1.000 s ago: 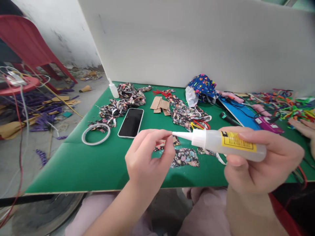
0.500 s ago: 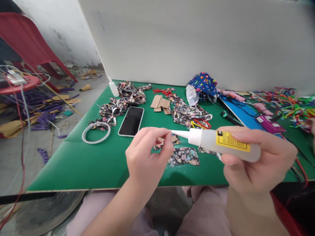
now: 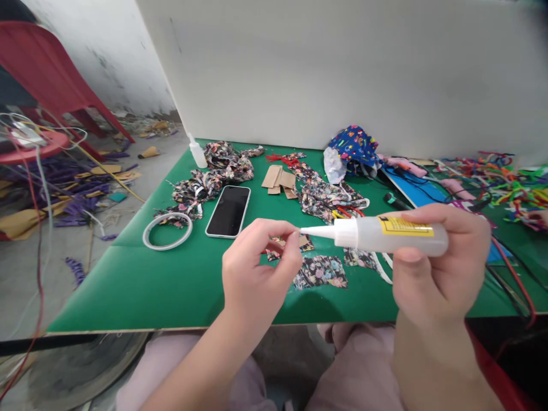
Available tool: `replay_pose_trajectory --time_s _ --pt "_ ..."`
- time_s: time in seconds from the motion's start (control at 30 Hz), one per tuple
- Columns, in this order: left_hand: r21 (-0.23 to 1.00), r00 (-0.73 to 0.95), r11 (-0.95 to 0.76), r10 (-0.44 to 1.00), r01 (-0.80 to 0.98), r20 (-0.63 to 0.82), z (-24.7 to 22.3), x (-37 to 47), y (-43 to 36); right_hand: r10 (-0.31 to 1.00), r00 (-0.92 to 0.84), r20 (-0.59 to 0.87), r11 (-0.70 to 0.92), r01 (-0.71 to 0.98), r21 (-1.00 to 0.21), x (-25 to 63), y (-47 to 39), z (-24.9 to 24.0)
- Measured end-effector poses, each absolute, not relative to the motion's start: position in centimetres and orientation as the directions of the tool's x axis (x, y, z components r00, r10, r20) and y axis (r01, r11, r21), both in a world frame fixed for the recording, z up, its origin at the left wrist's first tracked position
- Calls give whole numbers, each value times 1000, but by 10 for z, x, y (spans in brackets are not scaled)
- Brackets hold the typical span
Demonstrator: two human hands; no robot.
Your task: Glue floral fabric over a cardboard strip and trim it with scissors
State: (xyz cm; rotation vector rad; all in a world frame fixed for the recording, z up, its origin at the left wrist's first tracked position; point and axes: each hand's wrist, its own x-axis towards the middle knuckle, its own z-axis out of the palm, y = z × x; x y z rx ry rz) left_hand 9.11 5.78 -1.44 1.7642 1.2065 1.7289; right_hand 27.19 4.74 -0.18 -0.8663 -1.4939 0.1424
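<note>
My right hand [image 3: 443,262] is wrapped round a clear squeeze bottle [image 3: 368,235] with a yellow label, held sideways above the table. Its thin white nozzle points left and reaches the fingertips of my left hand [image 3: 261,262]. Thumb and index finger of that left hand are pinched together at the tip; whatever they may hold is too small to make out. Below the bottle a flat piece of floral fabric [image 3: 322,272] lies on the green table [image 3: 171,297], with smaller floral pieces near it.
A phone [image 3: 228,211] and a white tape ring [image 3: 167,231] lie to the left. Behind are crumpled floral cloth [image 3: 226,165], a second bottle [image 3: 197,153], brown card pieces [image 3: 279,180] and a blue patterned cloth [image 3: 353,149]. Colourful strips [image 3: 514,191] and part of another person's hand appear at right.
My right hand has moved slightly left and up, levelling the bottle. The nozzle stays at my left fingertips. My left hand has barely moved.
</note>
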Motion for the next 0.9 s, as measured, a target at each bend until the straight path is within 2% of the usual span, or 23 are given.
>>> replay_pose_trajectory --time_s 0.2,0.43,0.57,0.7,0.9 --pt "795 -133 -538 798 281 587 -15 90 59 710 168 684 640 251 -726 270 48 -3" --pt "793 -142 -536 795 289 589 -17 90 61 775 182 605 580 175 -796 268 53 -3" --pt "810 -85 -546 816 212 572 -17 88 60 809 220 546 529 134 -838 270 55 -3" --pt "826 -66 -539 830 162 554 -18 88 58 815 226 534 522 116 -845 271 55 -3" --pt "753 -125 -611 751 244 649 -22 93 61 792 235 563 539 163 -826 268 53 -2"
